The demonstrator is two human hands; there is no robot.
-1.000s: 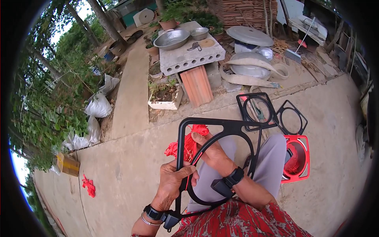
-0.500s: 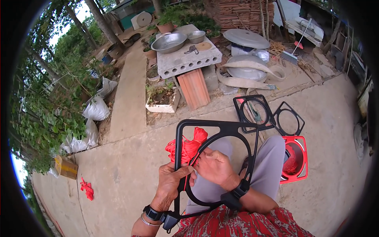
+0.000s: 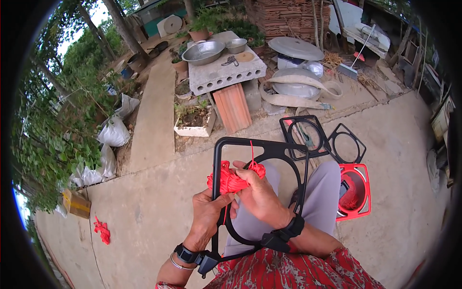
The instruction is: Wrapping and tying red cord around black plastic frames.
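Note:
Upright over my lap stands a black plastic frame point(image 3: 284, 146) with a large round opening. My left hand point(image 3: 207, 216) is closed around its left bar, thumb across the front, where a red strand runs down. A bundle of red cord point(image 3: 233, 183) passes behind that bar, and my right hand point(image 3: 262, 200) grips its right part inside the frame. From the bundle a loose strand rises to the frame's top edge. Both wrists wear black straps with small boxes. My fingers behind the bundle are partly hidden.
Two more black frames point(image 3: 345, 144) lie on the concrete ahead. A red square-rimmed container point(image 3: 367, 192) with red cord inside stands beside my right knee. Red strips point(image 3: 102, 230) and a cardboard box point(image 3: 77, 203) are at left. Metal basins point(image 3: 203, 52) sit on a concrete slab point(image 3: 226, 79).
The cord bundle has tipped from upright to lying sideways, and my right hand has moved up onto it. A strand now stretches up to the frame's top. The view has shifted slightly.

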